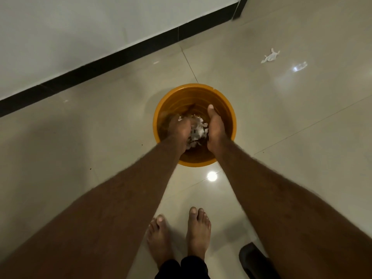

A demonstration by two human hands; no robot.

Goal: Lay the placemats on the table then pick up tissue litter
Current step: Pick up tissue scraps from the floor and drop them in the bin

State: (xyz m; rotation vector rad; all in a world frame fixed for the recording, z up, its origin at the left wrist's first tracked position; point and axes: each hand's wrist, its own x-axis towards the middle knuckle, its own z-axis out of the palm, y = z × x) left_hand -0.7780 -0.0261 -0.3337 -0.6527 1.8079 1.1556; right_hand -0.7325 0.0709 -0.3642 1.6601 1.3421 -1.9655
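A wad of white tissue litter (196, 130) sits between the two hands, over the mouth of an orange bucket (225, 109) that stands on the glossy tiled floor (281, 137). The left hand (179, 127) is blurred; it presses against the wad from its side, fingers curled, though whether they actually clamp the paper I cannot tell. The right hand (215, 127) cups the other side with its thumb raised and palm turned inward, partly open rather than fisted. Whether the wad already rests inside the bucket or hangs just above its bottom is not clear from this angle. No table or placemat is in view, so the step in hand looks like the litter part of the task: dropping a gathered bunch into the bucket. One more scrap of tissue (269, 56) lies on the floor well apart from the bucket, up to the right. The next move probably calls for letting the wad go, withdrawing both hands clear of the rim, and walking over to that scrap. Bare feet (179, 236) stand near the bucket.
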